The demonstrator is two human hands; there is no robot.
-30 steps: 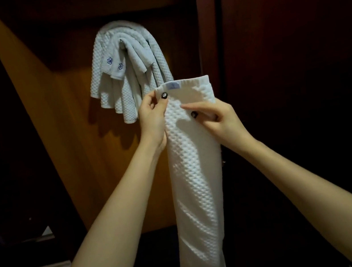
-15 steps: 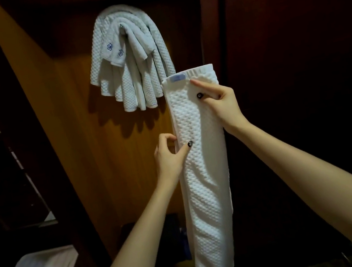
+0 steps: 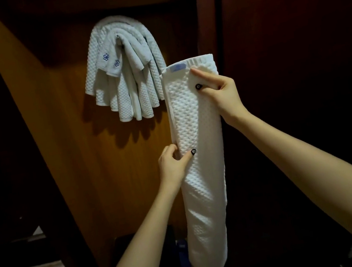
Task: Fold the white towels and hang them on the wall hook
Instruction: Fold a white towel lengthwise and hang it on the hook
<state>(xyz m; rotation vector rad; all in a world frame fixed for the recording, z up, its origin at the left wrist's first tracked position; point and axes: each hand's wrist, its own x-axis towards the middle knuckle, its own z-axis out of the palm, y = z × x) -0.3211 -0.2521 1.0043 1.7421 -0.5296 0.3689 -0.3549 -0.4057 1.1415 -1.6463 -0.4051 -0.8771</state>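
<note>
Hanging vertically, the folded towel (image 3: 203, 175) was pinched near its top by the right hand (image 3: 220, 95) and mid-length by the left hand (image 3: 173, 168), the wall hook (image 3: 118, 37) up-left of both.

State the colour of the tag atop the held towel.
Light blue: the tag on the white towel; head view.

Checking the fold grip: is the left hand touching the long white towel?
Touching. The head view shows the left hand pinching the white towel at its left edge, thumb on front.
</note>
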